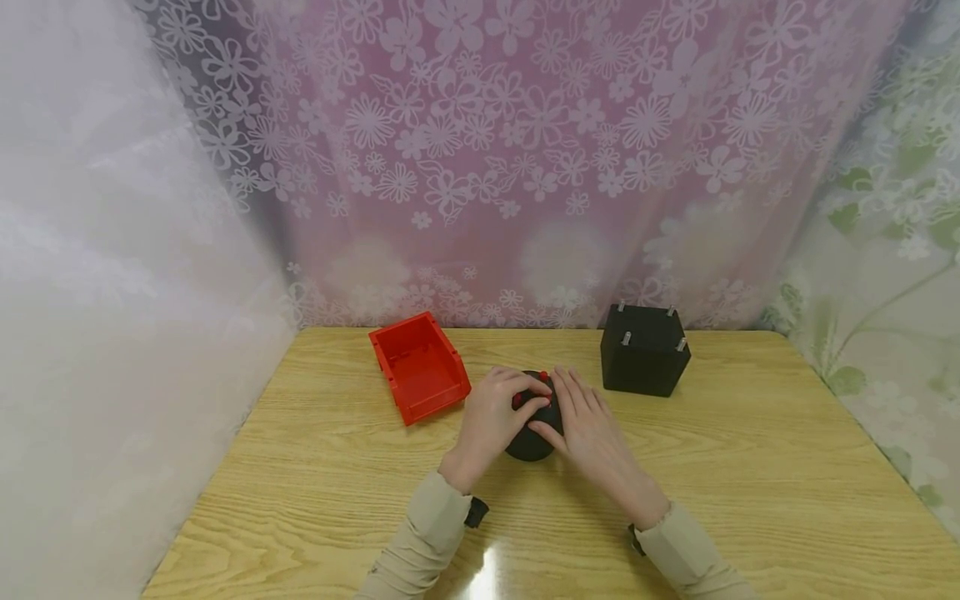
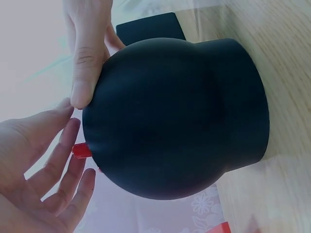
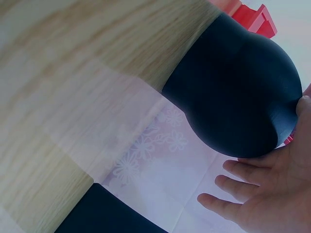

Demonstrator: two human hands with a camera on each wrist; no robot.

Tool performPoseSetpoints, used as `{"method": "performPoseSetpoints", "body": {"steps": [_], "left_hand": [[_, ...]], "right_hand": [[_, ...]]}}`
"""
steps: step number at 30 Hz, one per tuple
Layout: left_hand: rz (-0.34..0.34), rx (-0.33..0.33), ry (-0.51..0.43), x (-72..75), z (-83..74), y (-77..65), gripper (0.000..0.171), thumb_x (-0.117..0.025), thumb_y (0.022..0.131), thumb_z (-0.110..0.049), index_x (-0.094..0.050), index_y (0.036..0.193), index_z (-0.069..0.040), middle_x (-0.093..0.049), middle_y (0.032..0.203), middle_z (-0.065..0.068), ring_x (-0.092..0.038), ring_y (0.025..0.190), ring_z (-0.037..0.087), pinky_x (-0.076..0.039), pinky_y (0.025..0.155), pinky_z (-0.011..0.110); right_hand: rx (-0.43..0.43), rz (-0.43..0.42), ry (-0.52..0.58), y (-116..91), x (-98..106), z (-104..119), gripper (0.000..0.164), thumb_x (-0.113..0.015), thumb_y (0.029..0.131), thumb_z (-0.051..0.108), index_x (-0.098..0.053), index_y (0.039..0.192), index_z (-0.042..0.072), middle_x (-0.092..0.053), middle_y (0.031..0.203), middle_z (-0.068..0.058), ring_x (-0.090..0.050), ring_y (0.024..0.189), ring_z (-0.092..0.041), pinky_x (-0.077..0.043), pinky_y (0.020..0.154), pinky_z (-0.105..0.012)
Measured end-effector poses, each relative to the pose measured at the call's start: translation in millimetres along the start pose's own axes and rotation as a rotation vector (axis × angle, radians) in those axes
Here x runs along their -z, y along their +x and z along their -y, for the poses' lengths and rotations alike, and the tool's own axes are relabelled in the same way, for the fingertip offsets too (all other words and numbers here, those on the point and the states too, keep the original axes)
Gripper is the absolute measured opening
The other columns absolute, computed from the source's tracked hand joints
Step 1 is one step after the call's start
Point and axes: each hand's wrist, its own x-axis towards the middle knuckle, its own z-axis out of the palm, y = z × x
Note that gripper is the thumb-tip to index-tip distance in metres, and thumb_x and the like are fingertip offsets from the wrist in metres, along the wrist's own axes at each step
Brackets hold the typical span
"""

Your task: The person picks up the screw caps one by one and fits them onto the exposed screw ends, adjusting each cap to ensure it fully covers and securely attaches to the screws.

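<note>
A black dome-topped object (image 1: pixel 531 446) with a narrower, cylinder-like base stands upright on the table. Red pegs (image 1: pixel 543 376) stick up from its top, and one red peg (image 2: pixel 81 150) shows in the left wrist view. Over the top, my left hand (image 1: pixel 491 412) has its thumb and index fingertips together at a small red peg, mostly covered by the fingers. My right hand (image 1: pixel 596 433) lies along the right side of the dome with fingers nearly straight, its thumb (image 2: pixel 83 87) touching the black surface. In the right wrist view its fingers (image 3: pixel 243 172) are spread beside the dome.
Behind and left stands an open red bin (image 1: pixel 423 379). A black box (image 1: pixel 645 354) with several metal-coloured posts on top is at the back right. The wooden table (image 1: pixel 315 467) ends at a flowered curtain (image 1: pixel 525 167) behind.
</note>
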Motion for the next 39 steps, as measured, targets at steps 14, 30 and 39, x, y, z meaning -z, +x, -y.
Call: {"method": "performPoseSetpoints", "body": {"steps": [14,30,39], "left_hand": [[-0.137,0.009,-0.039,14.0,9.5,3.4,0.023,-0.076,0.092,-0.021,-0.077,0.114,-0.016,-0.075,0.111,0.000,-0.068,0.106,0.019,-0.057,0.092,0.037],[0.039,0.042,0.056,23.4,29.0,-17.3,0.059,-0.061,0.102,-0.033,-0.045,0.154,-0.009,-0.047,0.155,0.009,-0.045,0.141,0.034,-0.040,0.114,0.050],[0.203,0.017,0.312,18.1,36.7,-35.9,0.073,-0.055,0.102,-0.046,-0.032,0.159,-0.007,-0.034,0.163,0.010,-0.023,0.153,0.034,-0.025,0.119,0.061]], "right_hand": [[0.018,-0.030,-0.005,1.6,-1.2,0.1,0.089,-0.067,0.092,0.053,-0.039,0.152,-0.005,-0.046,0.152,-0.025,-0.046,0.139,-0.041,-0.045,0.104,-0.061],[-0.048,0.086,0.024,-0.9,8.1,2.1,0.091,-0.063,0.093,0.056,-0.031,0.157,-0.002,-0.040,0.156,-0.024,-0.039,0.143,-0.042,-0.039,0.109,-0.063],[0.066,-0.106,-0.082,-14.5,6.4,0.8,0.095,-0.018,0.097,0.070,-0.043,0.150,-0.004,-0.051,0.147,-0.023,-0.044,0.138,-0.044,-0.043,0.101,-0.068]]}}
